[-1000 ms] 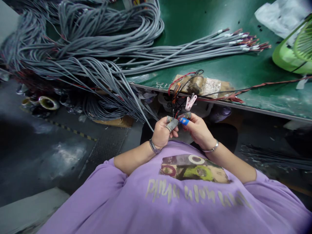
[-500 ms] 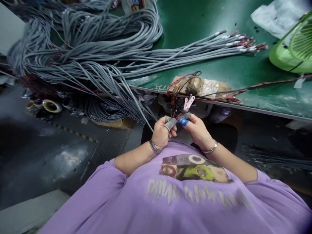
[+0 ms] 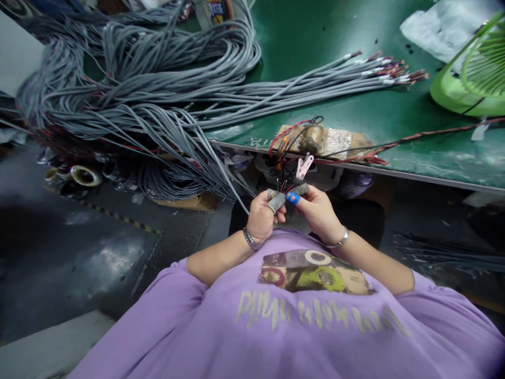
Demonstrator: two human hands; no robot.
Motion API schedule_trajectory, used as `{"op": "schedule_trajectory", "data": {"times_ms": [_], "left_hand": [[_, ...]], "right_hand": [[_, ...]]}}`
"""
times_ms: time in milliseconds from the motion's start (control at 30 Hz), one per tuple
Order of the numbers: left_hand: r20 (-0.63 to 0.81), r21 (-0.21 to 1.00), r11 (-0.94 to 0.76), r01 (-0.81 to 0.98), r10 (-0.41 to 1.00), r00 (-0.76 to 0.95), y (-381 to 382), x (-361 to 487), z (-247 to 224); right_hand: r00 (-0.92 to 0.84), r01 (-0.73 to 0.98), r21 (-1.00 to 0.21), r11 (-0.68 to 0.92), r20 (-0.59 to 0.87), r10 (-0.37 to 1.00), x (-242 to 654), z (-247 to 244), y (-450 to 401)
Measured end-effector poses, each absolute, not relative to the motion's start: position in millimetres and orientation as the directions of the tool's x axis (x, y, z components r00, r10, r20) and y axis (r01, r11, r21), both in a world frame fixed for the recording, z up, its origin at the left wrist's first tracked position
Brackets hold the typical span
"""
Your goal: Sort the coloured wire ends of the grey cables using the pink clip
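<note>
My left hand (image 3: 265, 215) is closed, its taped thumb and finger pinching the end of a grey cable (image 3: 235, 196) with thin wires. Just beside it, my right hand (image 3: 317, 210) pinches the thin red and black wires (image 3: 284, 185); blue tape wraps its thumb and grey tape a finger. The fingertips of both hands nearly meet, and the exact wire ends between them are hidden. Right above the hands, a pink clothes peg (image 3: 305, 167) hangs at the table edge, near a board (image 3: 357, 143) with a small stained motor-like cylinder (image 3: 312, 138) strapped on it.
Long grey cables (image 3: 165, 68) lie heaped across the green table (image 3: 315, 31), their stripped ends pointing right. A green fan (image 3: 457, 89) and a white plastic bag (image 3: 432, 29) are at the right. Below the table sit more coiled cables (image 3: 165, 181) and tape rolls (image 3: 86, 175).
The right thumb has shifted slightly left, closer to the left hand's fingertips. The view has tilted a little; everything else stays in place.
</note>
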State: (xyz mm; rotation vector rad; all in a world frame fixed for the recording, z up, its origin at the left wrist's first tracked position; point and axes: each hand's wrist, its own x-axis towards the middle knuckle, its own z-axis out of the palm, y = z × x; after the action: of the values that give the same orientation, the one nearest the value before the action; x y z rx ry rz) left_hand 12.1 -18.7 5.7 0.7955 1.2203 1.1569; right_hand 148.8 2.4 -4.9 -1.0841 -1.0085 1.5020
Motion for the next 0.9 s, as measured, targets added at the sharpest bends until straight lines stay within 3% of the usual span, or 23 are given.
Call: {"op": "schedule_trajectory", "data": {"times_ms": [400, 633, 767, 900], "left_hand": [[-0.305, 0.919, 0.273, -0.283, 0.949, -0.074, -17, 13, 12], [-0.383, 0.87, 0.407, -0.278, 0.913, 0.14, -16, 12, 24], [-0.383, 0.863, 0.426, -0.274, 0.903, 0.196, -10, 16, 26], [-0.368, 0.865, 0.413, -0.285, 0.908, 0.2, -4, 19, 26]], "right_hand": [[-0.235, -0.195, -0.974, -0.117, -0.07, 0.97, 164, -8, 1], [-0.2, -0.413, -0.843, -0.343, -0.284, 0.938, 179, -11, 35], [-0.287, -0.404, -0.835, -0.374, -0.272, 0.919, 171, -6, 55], [-0.26, -0.477, -0.815, -0.329, -0.227, 0.939, 161, -6, 62]]}}
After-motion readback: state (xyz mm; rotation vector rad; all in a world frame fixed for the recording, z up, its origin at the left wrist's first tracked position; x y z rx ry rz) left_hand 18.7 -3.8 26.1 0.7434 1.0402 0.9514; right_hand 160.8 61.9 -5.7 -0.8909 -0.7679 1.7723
